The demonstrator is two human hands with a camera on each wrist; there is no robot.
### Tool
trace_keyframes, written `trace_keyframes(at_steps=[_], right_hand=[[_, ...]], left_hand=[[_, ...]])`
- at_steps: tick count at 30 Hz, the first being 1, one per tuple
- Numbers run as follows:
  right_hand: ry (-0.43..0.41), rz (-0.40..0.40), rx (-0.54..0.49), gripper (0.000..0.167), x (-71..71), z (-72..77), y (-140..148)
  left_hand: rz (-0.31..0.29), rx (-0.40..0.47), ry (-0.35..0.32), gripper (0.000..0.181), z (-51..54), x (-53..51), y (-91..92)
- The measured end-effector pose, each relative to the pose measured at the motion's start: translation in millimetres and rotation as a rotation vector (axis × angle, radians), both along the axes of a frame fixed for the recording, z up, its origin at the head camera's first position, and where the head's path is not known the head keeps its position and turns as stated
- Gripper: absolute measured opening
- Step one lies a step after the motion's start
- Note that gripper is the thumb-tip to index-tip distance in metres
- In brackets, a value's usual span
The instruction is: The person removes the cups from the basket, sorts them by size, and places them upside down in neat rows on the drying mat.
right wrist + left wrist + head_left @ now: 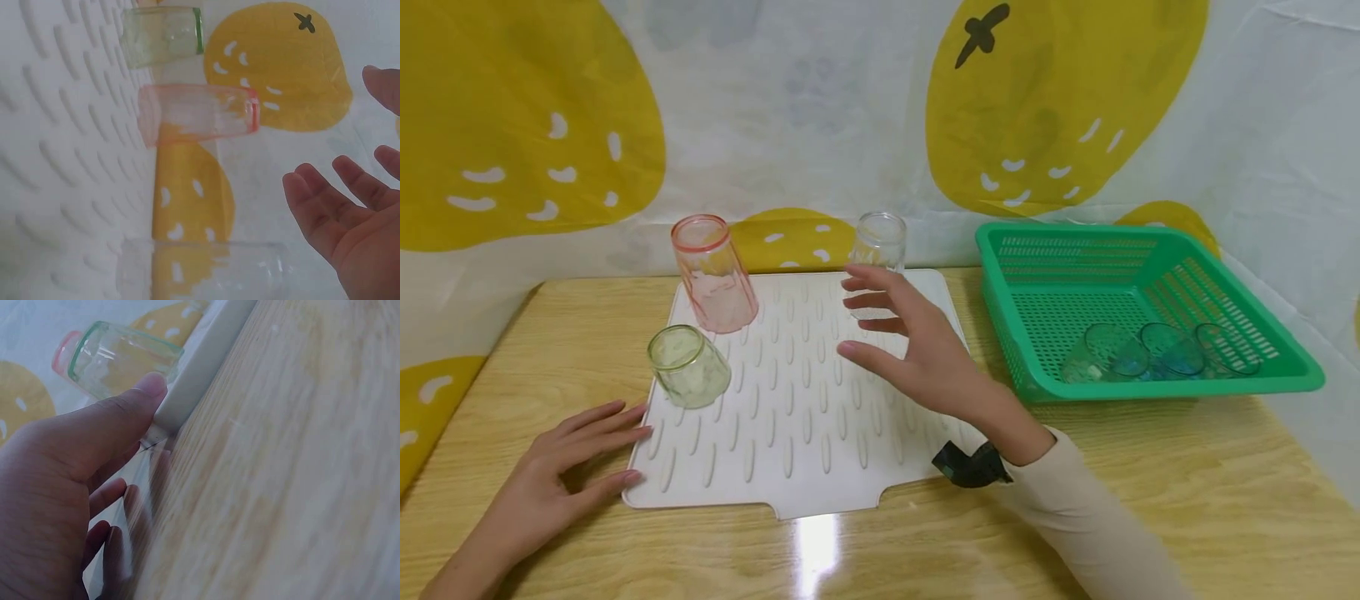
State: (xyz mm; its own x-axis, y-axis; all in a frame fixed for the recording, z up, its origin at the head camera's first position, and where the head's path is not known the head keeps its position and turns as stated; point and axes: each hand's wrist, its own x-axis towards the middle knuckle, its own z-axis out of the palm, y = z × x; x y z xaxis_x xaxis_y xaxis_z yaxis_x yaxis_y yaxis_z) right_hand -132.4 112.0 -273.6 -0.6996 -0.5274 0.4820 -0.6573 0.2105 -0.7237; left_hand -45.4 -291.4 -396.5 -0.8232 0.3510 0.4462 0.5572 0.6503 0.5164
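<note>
My right hand (910, 342) hovers over the right part of a white ridged draining mat (805, 492), fingers spread and holding nothing. Just behind it stands a tall clear glass (882, 237), partly hidden by the fingers; the right wrist view shows this clear glass (206, 269) apart from the hand. A tall pink glass (715, 279) and a short green glass (691, 371) stand on the mat's left side. My left hand (561, 467) rests at the mat's left edge, fingers extended. In the left wrist view the thumb (125, 415) is beside the mat's rim, near the green glass (119, 359).
To the right, a green plastic basket (1003, 308) holds several glasses, among them a bluish glass (1172, 354), lying against its near side. Behind the wooden table (1150, 475) hangs a white cloth (820, 108) with yellow fruit prints. A black band (972, 465) is on the right wrist.
</note>
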Motion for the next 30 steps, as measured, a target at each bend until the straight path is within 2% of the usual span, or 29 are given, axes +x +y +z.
trace_keyframes(at_steps=[5, 14, 21, 30], right_hand=[[0.070, -0.043, 0.027, 0.062, 0.5, 6.3, 27.2], [0.139, -0.132, 0.109, 0.063, 2.7, 11.3, 74.6], [0.161, -0.220, 0.223, 0.071, 5.5, 11.4, 113.5], [0.141, -0.290, 0.333, 0.071, 6.7, 4.5, 152.2]], left_hand=[[0.003, -0.008, -0.005, 0.061, 2.5, 0.8, 1.5], [0.007, -0.011, -0.010, 0.061, 3.5, 1.8, 2.2], [0.003, -0.007, 0.006, 0.061, 1.4, 0.6, 0.8], [0.015, -0.014, -0.004, 0.061, 1.5, 2.0, 1.7]])
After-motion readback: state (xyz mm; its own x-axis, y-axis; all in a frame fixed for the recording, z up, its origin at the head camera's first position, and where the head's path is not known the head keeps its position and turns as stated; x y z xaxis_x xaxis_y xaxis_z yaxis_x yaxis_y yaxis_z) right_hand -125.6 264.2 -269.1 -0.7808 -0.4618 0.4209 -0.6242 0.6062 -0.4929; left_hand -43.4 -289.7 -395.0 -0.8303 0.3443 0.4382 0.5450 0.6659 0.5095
